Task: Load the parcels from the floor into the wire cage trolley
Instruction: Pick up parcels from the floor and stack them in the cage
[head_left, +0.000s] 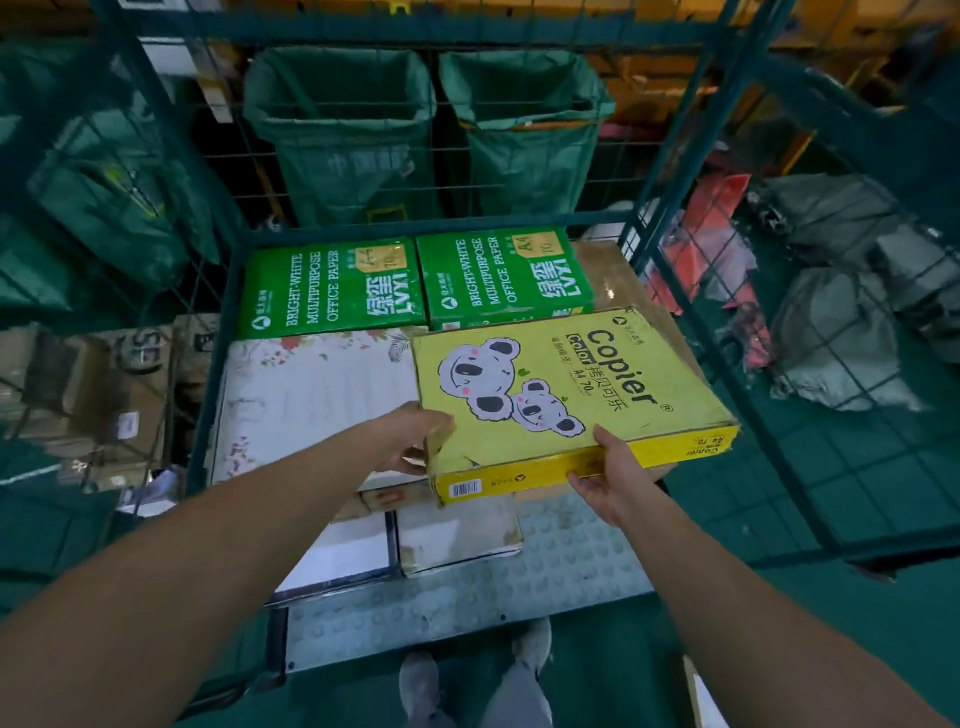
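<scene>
I hold a yellow copier-paper box (566, 384) with koala drawings inside the green wire cage trolley (228, 291). It hangs tilted above the parcels stacked there. My left hand (410, 439) grips its near left corner, fingers under the edge. My right hand (608, 475) holds its near long side, thumb on top. Two green office-paper boxes (332, 286) (501, 275) lie side by side at the back of the trolley. A white floral box (311, 400) lies in front of them, left of the yellow box.
Two flat white parcels (457, 535) sit on the trolley's studded floor plate (571, 561) near its open front. Green sacks (343, 130) hang behind the cage. Cardboard boxes (93, 395) stand outside on the left, grey and red bagged parcels (831, 338) on the right floor.
</scene>
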